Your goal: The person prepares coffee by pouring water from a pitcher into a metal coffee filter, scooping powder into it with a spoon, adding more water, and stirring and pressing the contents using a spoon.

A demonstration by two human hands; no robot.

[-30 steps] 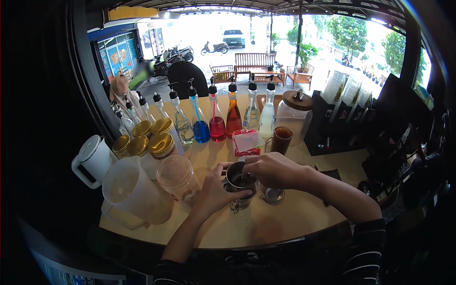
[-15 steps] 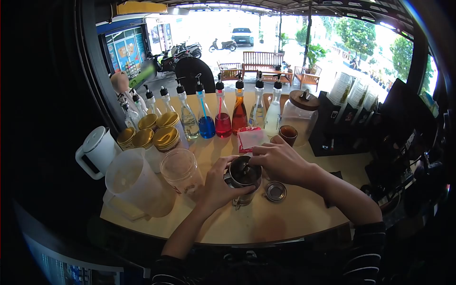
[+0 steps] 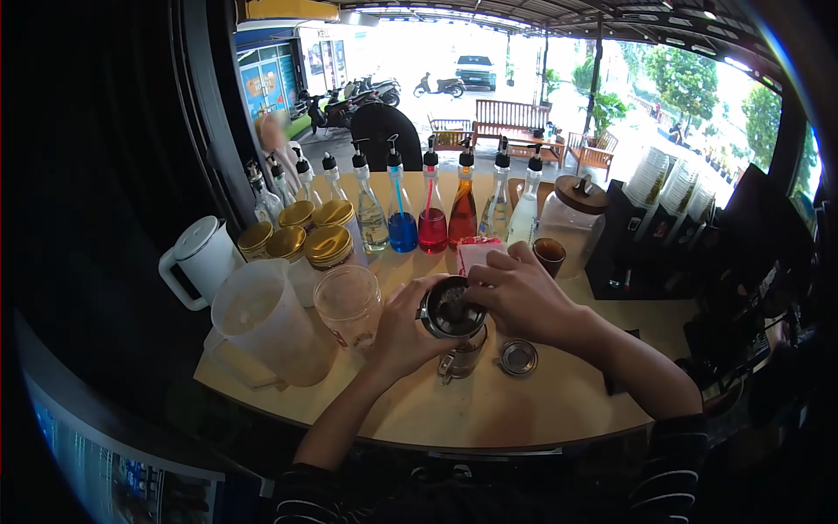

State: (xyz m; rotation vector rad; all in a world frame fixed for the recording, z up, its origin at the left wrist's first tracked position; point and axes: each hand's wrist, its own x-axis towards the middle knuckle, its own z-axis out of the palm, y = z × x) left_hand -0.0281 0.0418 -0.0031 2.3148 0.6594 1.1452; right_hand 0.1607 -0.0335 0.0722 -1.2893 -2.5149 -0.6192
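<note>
My left hand (image 3: 408, 325) is wrapped around a metal cup (image 3: 425, 320) with dark liquid inside. My right hand (image 3: 517, 293) is closed at the cup's rim, its fingers pinching what looks like a spoon (image 3: 456, 307) dipped into the cup; most of the handle is hidden by the fingers. Just below the cup stands a glass jar with a wire clasp (image 3: 463, 358), partly covered by the cup and my left hand. A small metal strainer (image 3: 519, 358) lies on the table to the right of the jar.
Left of my hands stand a clear plastic jar (image 3: 347, 306), a big plastic pitcher (image 3: 262, 319), gold-lidded jars (image 3: 330, 246) and a white kettle (image 3: 202, 262). Several pump bottles (image 3: 432, 229) line the back. A brown glass (image 3: 550, 255) and a black cup holder (image 3: 624, 262) are on the right.
The metal cup has lifted and tilted slightly toward me above the glass jar, both hands moving with it. The whole view has shifted a little.
</note>
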